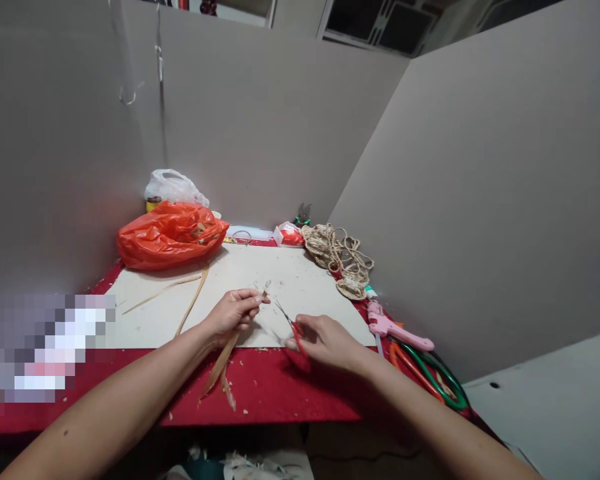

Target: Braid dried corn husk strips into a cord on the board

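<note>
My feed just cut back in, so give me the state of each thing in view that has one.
left hand: fingers pinched on dried leaf strip
right hand: gripping red-handled scissors, blades slightly open
orange plastic bag: lying slumped, open at one end
twine: loosely tangled
pink glue gun: lying flat

Two bare forearms come in from the bottom edge, one at each lower corner. No sleeves, cuffs or gloves show on either arm. The left hand point(233, 313) and the right hand point(325, 341) are both bare. No rings, watch or bracelets can be seen at the fingers or wrists. The fingernails look short and plain, though they are small in view.
</note>
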`<state>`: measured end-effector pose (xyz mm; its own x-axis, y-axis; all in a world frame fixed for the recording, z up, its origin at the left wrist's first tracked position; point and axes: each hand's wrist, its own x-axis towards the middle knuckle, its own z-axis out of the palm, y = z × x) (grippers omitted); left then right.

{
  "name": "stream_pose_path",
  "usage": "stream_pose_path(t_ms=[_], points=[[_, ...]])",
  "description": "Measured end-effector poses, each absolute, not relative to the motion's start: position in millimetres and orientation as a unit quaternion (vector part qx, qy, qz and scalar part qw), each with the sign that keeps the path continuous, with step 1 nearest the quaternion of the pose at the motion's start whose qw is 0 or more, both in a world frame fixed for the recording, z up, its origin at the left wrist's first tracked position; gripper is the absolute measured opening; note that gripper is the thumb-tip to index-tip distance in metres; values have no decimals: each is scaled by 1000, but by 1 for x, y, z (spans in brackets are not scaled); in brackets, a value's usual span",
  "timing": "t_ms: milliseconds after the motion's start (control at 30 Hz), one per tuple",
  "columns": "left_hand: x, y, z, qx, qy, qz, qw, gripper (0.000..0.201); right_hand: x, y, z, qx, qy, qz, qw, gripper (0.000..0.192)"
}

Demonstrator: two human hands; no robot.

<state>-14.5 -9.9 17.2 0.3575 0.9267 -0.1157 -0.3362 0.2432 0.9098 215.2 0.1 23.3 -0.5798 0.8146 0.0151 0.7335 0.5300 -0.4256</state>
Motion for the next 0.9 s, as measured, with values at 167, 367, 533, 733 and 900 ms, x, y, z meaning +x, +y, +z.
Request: stream_pose_path(t_ms=[167, 367, 533, 733, 900], points=[[-14, -13, 18, 452, 339, 409, 716, 31, 207, -1, 29, -427, -885, 153, 107, 40], [-14, -16, 19, 464, 318, 371, 739, 26, 203, -5, 27, -408, -881, 185, 149, 39], [-13, -18, 20, 474, 308, 364, 740, 23, 204, -11, 25, -406, -871, 222, 165, 40], [-12, -24, 29, 496, 292, 352, 738, 23, 206, -24, 25, -400, -859, 251, 196, 41], [4, -45, 28, 512, 322, 275, 747, 27, 228, -67, 7, -384, -860, 235, 241, 37]])
